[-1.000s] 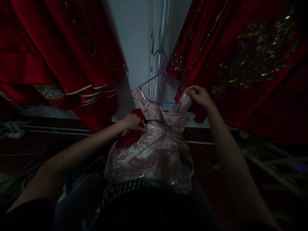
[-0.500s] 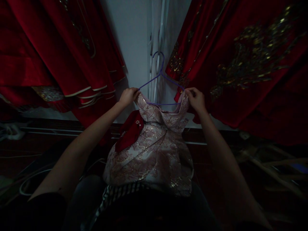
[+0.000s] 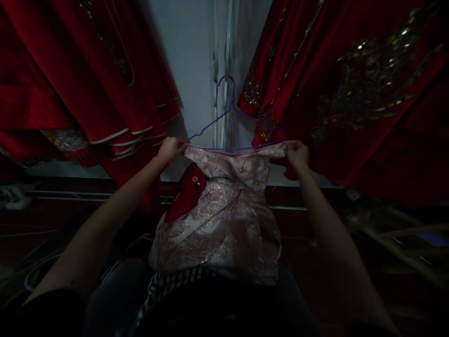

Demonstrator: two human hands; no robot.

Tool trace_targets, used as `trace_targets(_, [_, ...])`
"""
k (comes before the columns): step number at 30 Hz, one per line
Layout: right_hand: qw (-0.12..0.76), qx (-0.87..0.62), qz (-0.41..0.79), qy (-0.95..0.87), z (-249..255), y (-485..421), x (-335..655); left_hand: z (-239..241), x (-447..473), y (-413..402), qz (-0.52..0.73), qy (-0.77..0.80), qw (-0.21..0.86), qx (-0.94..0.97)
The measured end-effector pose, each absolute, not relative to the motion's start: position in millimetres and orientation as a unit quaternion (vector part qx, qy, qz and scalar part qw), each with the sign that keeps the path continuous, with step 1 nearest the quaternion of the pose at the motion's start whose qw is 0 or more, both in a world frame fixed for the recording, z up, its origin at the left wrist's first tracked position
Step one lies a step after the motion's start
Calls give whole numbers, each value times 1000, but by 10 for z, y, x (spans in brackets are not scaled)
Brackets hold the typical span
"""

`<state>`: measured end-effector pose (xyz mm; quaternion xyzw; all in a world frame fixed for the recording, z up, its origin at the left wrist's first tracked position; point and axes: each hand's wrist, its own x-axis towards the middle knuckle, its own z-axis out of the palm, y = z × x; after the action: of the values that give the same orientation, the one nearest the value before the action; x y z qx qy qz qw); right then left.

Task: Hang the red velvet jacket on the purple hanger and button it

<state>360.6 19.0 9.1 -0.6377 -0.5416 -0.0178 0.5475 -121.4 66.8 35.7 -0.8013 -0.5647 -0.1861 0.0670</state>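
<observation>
A pale pink dress with a shiny floral pattern lies over my lap, its top edge pulled out wide. My left hand pinches the dress at its upper left corner. At the upper right corner my right hand grips the fabric in closed fingers. A purple hanger stands above the dress, its hook upward and its bottom bar running along the neckline. On the dress's left side sits a red fabric piece with a small beaded flower.
Red embroidered garments hang at the left, and more red cloth with gold sequins hangs at the right. Between them is a pale wall with a metal strip. A wooden frame stands in the dim lower right.
My hands have moved apart and slightly down, stretching the top of the dress. The hanger's ends now show outside the straps, and its bar lies along the neckline.
</observation>
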Motion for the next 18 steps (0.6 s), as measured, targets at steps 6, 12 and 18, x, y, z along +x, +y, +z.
trace_targets(6, [465,-620,29,-631,105,-93,3366,219,-846,485,-118,-472,16,-873])
trace_targets(12, [438,-578,-95,-682,296,-162,3051,311,-9,451,-255,-294,64,-919])
trace_targets(18, [469,-601,-136,-632,308,-84,3246,5,117,448,-221,-258,55,-939])
